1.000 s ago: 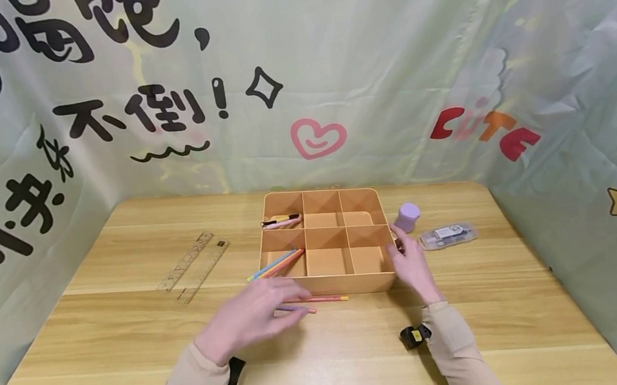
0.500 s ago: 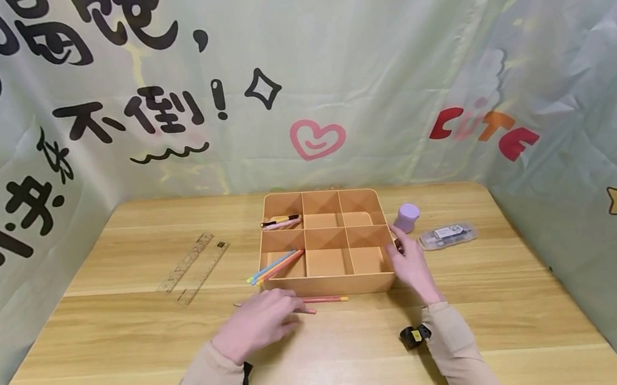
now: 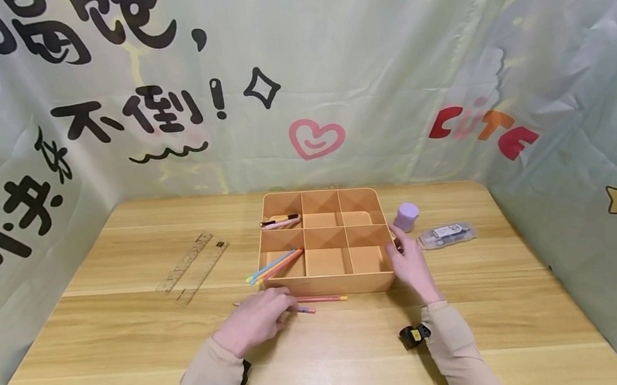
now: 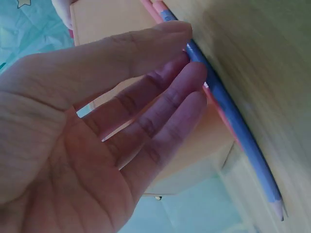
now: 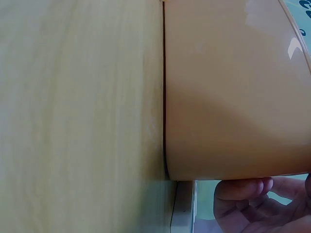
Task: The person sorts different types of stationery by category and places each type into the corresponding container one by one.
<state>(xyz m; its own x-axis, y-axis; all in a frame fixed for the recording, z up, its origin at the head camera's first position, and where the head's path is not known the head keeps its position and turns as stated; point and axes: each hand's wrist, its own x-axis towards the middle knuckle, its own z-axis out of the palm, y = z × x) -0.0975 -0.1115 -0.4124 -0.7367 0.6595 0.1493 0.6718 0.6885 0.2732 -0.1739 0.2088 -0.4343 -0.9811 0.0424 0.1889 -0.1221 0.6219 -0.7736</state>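
My left hand [image 3: 260, 318] is low in front of a tan six-compartment organizer box [image 3: 330, 286]. In the left wrist view, its thumb and loosely bent fingertips are right at a blue pencil [image 4: 238, 124] lying on the table; a gap shows between thumb and fingers. A red pencil [image 3: 326, 298] lies behind it along the box's front. My right hand [image 3: 410, 263] holds the box's right side, thumb at the rim, fingers bent against the outer wall. Several colored pencils [image 3: 277, 266] lean in the front-left compartment. Pens [image 3: 280, 222] lie in the back-left one.
Two clear rulers [image 3: 187, 262] lie to the left of the box. A purple cylindrical object [image 3: 407, 216] and a transparent case [image 3: 448, 235] are to its right. Printed fabric [image 3: 384, 50] hangs around the table [image 3: 328, 368].
My left hand has drawn back slightly from the box front and come down over the blue pencil, its fingers closer together. The right hand has stayed at the box's side.
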